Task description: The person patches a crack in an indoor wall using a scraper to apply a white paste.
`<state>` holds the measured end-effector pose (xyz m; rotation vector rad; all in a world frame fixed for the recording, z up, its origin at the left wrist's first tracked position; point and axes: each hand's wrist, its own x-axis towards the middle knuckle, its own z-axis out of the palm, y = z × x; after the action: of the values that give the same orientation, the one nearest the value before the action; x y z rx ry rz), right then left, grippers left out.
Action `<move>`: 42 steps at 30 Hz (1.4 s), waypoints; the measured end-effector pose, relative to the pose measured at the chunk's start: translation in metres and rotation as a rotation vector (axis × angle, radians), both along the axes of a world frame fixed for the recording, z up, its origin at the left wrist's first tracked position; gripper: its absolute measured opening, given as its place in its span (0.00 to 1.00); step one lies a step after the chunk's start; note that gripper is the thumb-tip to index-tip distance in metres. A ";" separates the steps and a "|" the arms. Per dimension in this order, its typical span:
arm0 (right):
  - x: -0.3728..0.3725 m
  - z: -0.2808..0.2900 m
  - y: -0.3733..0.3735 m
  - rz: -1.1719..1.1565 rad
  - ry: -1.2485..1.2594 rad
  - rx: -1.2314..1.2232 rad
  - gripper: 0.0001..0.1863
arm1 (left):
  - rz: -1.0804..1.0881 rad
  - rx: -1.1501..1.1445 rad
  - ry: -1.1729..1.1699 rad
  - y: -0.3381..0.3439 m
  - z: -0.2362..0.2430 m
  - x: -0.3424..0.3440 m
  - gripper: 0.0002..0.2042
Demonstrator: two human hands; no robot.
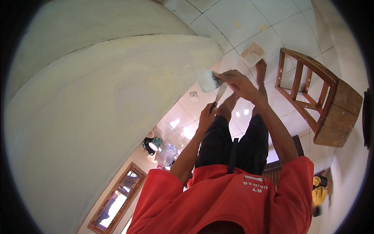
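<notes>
My right hand is closed on a wide putty spreader with a dark grip and a whitish, smeared blade. That blade overlaps the edge of a pale, patchy wall; whether it touches the wall I cannot tell. Below it, my left hand grips the dark handle of a narrow putty knife. The knife's blade points up toward the spreader and my right fingers, and its tip lies close to them. Beyond my right hand, a shallow plastic tub with whitish residue sits on the floor by my foot.
On the right stands a paint-spotted wooden stool on the tiled floor. A clear plastic jug and other items lie at lower left, near a wood-framed window. Something yellow is at the right wall.
</notes>
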<state>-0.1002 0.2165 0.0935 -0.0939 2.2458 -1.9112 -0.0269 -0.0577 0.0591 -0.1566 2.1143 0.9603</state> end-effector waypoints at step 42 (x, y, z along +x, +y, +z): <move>0.061 0.140 -0.100 -0.327 -0.737 -0.760 0.26 | 0.158 0.367 0.009 -0.042 0.013 0.011 0.13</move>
<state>-0.0390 0.1166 0.2330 0.7736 1.0521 -2.3266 -0.0157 -0.0996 0.0722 -0.1340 1.9164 1.4266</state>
